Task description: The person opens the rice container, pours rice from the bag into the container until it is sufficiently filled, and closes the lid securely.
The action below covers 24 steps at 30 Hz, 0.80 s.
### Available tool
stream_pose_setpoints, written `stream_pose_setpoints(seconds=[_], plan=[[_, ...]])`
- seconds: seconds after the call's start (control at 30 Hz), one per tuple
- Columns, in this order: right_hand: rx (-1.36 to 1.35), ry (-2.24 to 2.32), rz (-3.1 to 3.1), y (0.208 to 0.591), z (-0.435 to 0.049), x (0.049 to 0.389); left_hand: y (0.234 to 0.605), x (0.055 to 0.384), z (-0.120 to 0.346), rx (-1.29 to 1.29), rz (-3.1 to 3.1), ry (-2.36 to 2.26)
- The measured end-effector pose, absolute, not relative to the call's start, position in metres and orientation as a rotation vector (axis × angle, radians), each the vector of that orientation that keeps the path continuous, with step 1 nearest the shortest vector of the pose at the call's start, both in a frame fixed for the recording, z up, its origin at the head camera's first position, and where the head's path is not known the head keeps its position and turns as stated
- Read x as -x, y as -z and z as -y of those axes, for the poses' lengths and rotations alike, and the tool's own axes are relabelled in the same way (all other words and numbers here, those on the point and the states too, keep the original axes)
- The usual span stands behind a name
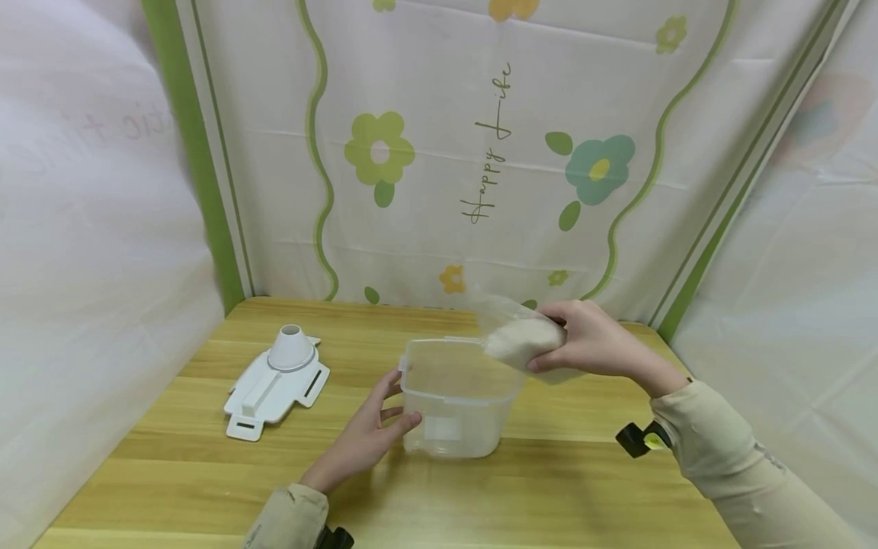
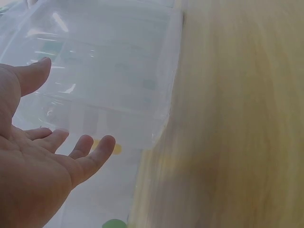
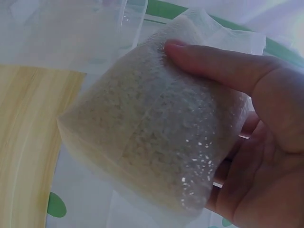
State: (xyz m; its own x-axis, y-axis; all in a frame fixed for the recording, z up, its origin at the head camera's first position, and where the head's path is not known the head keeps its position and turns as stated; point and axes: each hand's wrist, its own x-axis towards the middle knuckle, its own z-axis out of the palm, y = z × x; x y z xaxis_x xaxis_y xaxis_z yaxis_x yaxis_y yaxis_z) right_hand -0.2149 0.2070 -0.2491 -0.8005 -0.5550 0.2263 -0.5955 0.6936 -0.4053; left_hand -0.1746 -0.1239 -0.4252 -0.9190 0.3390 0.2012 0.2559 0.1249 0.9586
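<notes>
Right hand [image 1: 595, 340] grips a glossy, bulging plastic bag [image 3: 147, 118] of pale grains [image 3: 135, 142].

Box mouth: the clear box [image 1: 473, 423] is open upward, with room to reach down on its left half; the bag of grains [image 1: 523, 341] and right hand [image 1: 586, 343] overhang its right rim.
Box's left side: blocked — the left hand [image 1: 370, 428] sits against it.
White lid [image 1: 270, 385]: its cone stands up as an obstacle; bare desk [image 1: 549, 496] runs between lid and left hand.
Right front: bare wood beside the box — the right forearm [image 1: 727, 450] crosses above.
Back: a cloth wall [image 1: 425, 236] stops passage.
</notes>
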Motion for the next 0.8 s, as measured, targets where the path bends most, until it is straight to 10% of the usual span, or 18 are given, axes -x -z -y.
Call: stream_pose_setpoints(seconds=[0.8], plan=[[-1.014, -0.763, 2.763, 0.2538, -0.2027, 0.2183, 0.4237, 0.1709, 0.1245, -0.554, -2.305, -1.932]])
